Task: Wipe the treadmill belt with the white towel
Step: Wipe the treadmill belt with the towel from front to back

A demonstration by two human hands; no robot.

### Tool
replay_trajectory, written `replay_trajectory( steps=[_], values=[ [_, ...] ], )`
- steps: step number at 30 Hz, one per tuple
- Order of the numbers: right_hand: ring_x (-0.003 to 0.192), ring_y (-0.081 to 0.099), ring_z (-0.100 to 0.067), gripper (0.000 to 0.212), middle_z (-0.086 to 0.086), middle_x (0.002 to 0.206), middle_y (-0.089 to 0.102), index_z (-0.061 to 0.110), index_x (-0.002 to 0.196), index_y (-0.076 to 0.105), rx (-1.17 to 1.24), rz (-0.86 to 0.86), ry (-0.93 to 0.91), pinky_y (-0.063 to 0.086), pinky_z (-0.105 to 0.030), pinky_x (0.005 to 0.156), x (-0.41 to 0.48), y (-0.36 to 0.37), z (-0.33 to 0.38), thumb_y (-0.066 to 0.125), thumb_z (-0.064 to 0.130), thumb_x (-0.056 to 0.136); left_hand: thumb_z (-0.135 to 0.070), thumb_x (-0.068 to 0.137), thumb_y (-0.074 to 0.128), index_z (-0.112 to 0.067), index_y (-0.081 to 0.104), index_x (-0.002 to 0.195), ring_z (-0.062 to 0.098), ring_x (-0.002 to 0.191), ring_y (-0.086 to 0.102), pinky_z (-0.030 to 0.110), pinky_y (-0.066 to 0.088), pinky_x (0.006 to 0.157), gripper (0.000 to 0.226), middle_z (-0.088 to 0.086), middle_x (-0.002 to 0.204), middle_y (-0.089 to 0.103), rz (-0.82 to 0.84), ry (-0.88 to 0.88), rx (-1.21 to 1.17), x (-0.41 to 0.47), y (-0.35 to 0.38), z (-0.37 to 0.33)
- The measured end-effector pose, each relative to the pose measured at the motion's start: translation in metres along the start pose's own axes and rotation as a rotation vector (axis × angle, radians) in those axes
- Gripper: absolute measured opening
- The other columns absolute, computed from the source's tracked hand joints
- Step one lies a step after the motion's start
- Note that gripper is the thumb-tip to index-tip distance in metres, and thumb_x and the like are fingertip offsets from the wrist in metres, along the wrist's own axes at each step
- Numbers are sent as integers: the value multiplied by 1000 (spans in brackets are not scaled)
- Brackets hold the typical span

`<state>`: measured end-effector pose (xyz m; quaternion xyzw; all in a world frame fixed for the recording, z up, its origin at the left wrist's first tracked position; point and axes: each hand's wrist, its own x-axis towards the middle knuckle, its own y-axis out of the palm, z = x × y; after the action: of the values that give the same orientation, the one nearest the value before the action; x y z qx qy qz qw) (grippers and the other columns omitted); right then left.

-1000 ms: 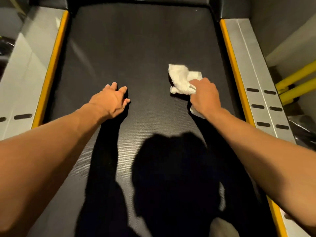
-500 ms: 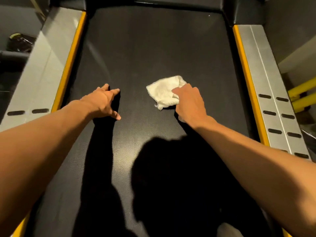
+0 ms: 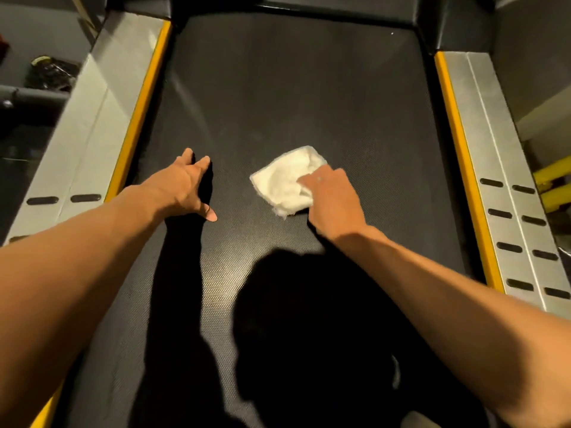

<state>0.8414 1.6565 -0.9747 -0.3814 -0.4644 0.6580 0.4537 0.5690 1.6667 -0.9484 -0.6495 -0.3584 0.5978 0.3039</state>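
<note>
The black textured treadmill belt (image 3: 278, 88) fills the middle of the view. A crumpled white towel (image 3: 285, 182) lies flat on it near the centre. My right hand (image 3: 332, 200) presses on the towel's right edge, fingers folded over the cloth. My left hand (image 3: 185, 188) rests palm down on the belt to the left of the towel, fingers spread, holding nothing. My head and arms cast dark shadows over the near part of the belt.
Yellow strips and grey metal side rails (image 3: 494, 168) with dark slots flank the belt, the left rail (image 3: 86, 143) likewise. A black motor cover (image 3: 296, 4) closes the far end. Yellow bars (image 3: 553, 177) stand at the far right.
My right hand has slid the towel leftward across the belt, from near the right rail toward the centre. The left hand stays planted on the belt.
</note>
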Motion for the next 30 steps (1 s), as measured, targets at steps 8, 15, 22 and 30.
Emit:
replay_trajectory(
  steps=[8, 15, 22, 30],
  values=[
    [99, 51, -32, 47, -7, 111, 58, 23, 109, 66, 130, -58, -56, 39, -33, 71, -2, -8, 21, 46, 3, 71, -47, 64, 83, -20, 19, 153, 32, 144, 24, 38, 25, 115, 113, 15, 161, 8, -36, 24, -31, -11, 1, 11],
    [96, 56, -31, 35, -1, 104, 63, 30, 102, 63, 5, 67, -129, 48, -36, 75, 0, 21, 44, 45, 11, 79, -52, 69, 77, -17, 26, 151, 35, 142, 28, 42, 29, 114, 103, 14, 160, 11, -63, 6, -38, -19, 1, 16],
    [106, 57, -26, 40, -1, 115, 65, 23, 112, 65, 52, 33, -151, 42, -32, 88, -3, -7, 63, 51, 6, 79, -19, 81, 74, -8, 50, 135, 37, 124, 49, 46, 42, 103, 60, 18, 135, 53, -321, 66, -72, -37, 5, 40],
    [124, 42, -27, 52, -1, 138, 49, 31, 131, 53, 68, 244, -197, 40, -40, 101, -6, 9, 77, 51, 10, 84, -40, 82, 71, -12, 52, 133, 35, 126, 40, 53, 44, 99, 61, 17, 131, 43, -301, -34, 36, -39, 13, 61]
  ],
)
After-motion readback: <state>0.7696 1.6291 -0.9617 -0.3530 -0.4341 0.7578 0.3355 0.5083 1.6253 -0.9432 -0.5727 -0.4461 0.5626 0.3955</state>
